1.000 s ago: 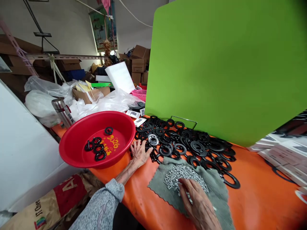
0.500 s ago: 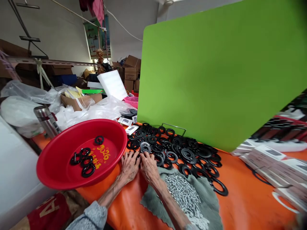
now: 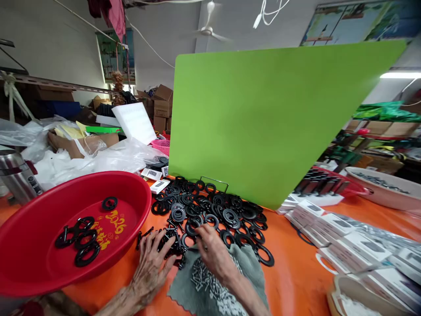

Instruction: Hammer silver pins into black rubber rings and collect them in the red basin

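Together, both hands [image 3: 184, 259] on black rings [image 3: 210, 210]

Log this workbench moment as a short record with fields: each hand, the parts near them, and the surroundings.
left hand: palm down on the orange table cover, fingers among small black parts
right hand: resting at the edge of the pile of black plastic rings
under right wrist: grey cloth strewn with small silver pins
left side: round red plastic basin holding a few black rings
behind: upright green board
right: white boxes
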The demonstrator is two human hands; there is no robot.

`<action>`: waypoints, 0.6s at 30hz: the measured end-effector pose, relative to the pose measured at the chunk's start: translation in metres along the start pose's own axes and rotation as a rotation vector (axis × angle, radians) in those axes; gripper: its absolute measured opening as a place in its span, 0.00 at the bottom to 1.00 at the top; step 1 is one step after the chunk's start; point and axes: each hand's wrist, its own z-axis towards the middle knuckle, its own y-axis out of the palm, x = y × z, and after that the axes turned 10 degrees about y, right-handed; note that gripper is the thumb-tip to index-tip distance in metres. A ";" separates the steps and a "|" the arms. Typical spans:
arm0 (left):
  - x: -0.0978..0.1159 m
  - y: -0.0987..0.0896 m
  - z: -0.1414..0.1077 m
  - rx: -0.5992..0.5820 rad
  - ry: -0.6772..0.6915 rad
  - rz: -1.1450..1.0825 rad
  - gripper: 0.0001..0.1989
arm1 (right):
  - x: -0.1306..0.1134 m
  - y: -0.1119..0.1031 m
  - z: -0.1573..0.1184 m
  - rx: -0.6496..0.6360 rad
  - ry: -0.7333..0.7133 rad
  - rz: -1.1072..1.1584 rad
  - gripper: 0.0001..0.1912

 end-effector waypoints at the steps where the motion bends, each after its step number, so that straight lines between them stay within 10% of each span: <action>1: -0.003 0.000 -0.005 0.021 0.020 0.025 0.19 | 0.018 -0.013 0.010 -0.009 0.053 -0.023 0.10; 8: -0.016 0.014 -0.020 -0.042 0.209 0.155 0.25 | 0.115 -0.038 0.089 -0.113 0.442 -0.169 0.17; 18: -0.026 0.022 -0.026 -0.093 0.243 0.215 0.25 | 0.093 -0.036 0.100 -0.381 0.320 -0.104 0.17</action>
